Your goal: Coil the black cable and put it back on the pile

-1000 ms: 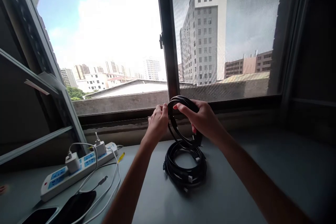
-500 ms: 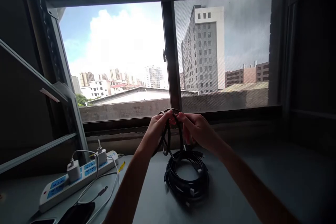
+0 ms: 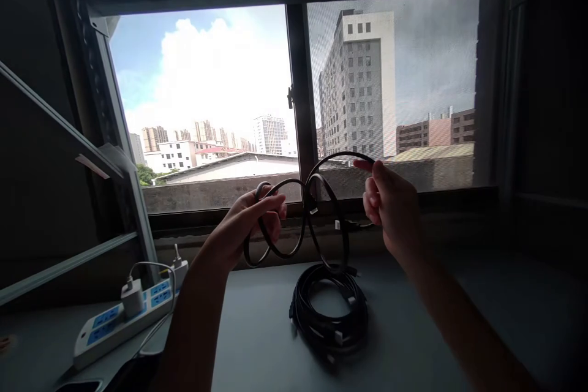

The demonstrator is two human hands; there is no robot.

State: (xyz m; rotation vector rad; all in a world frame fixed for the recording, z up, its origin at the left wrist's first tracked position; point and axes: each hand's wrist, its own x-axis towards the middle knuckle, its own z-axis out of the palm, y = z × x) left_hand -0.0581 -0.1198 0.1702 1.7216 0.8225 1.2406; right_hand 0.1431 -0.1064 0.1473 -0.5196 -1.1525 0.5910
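The black cable hangs in loose loops in mid-air, around the centre of the frame, strung between the person's two bare hands. Left of centre, the left hand has its thumb laid over a strand, pressing it against the bent fingers beneath; a smaller loop rises behind that thumb and sags below the hand. Right of centre and a little higher, the right hand pinches the upper strand near thumb and forefinger, the forefinger pointing towards the left of the frame. Its other fingers are curled in towards the palm. Just below them a short end with a pale plug sticks out to the left; I can't tell whether those fingers grip it. Another pale connector shows where the loops cross, between the hands and clear of all the fingers.

Under the loops, in the lower middle of the frame, a pile of coiled black cables lies on the grey table, its plugs poking out. The lowest loop hangs right at its far edge, and I can't say whether they touch. At the lower left, a white power strip carries a white charger.
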